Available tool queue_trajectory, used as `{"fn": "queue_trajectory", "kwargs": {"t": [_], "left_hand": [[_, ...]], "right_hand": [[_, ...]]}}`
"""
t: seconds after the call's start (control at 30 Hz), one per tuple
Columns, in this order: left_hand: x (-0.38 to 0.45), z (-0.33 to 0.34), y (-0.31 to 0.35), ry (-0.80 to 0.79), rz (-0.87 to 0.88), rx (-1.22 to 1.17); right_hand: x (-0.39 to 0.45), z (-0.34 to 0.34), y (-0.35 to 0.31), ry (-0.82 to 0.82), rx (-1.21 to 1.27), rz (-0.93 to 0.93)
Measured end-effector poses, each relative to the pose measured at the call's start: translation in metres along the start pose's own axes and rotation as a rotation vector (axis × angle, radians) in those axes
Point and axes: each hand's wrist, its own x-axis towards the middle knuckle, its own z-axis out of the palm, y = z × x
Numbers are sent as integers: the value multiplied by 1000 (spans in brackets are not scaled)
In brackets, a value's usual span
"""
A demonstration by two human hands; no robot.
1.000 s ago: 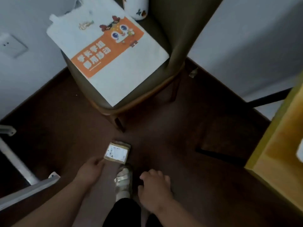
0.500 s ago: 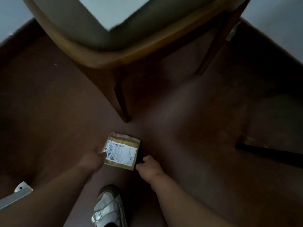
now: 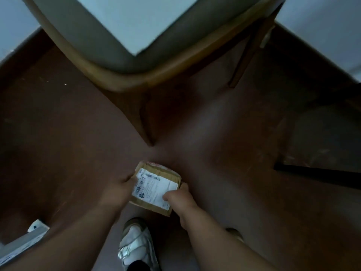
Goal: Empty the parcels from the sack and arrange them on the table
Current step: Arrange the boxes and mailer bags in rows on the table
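Since 0.5 s ago, both hands have been closed in on the parcel point(image 3: 156, 187), which was then only touched at its near-left corner by the left hand point(image 3: 119, 189) while the right hand point(image 3: 178, 199) hung just short of its near-right corner. 1 parcel is now gripped from 2 sides. Left fingers are curled against the left edge, with their tips hidden beneath it. Right thumb is laid across the white label and the right fingers are wrapped round the right edge. Whether the parcel has left the floor point(image 3: 224, 153) cannot be told; its near edge appears slightly tilted.

Location: the parcel lies in front of the chair point(image 3: 121, 81), just short of its front leg and well clear of it. A sandalled foot point(image 3: 136, 245) is planted on the near side of the parcel from the chair.

Step in hand, as judged: recovery of a parcel from the floor. Neither the sack nor the table is in view.

Next move, as judged: the 2-handed grip is to be held firm, the parcel raised clear of the chair seat overhanging it, and then carried to the table for placing.
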Motion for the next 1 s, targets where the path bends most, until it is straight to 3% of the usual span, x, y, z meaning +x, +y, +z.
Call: {"fn": "queue_trajectory", "kwargs": {"t": [0.37, 0.57, 0.7, 0.83, 1.0], "left_hand": [[-263, -65, 171, 93, 296, 79], [-434, -70, 325, 97, 563, 75], [-509, -40, 395, -42, 624, -46], [-557, 9, 424, -205, 638, -105], [-599, 72, 440, -400, 599, -146]], "right_hand": [[-316, -78, -53, -31, -5, -247], [-527, -159, -92, 182, 51, -489], [-602, -213, -94, 278, 175, -601], [-636, -270, -80, 383, 303, -623], [-654, -332, -67, 515, 185, -650]]}}
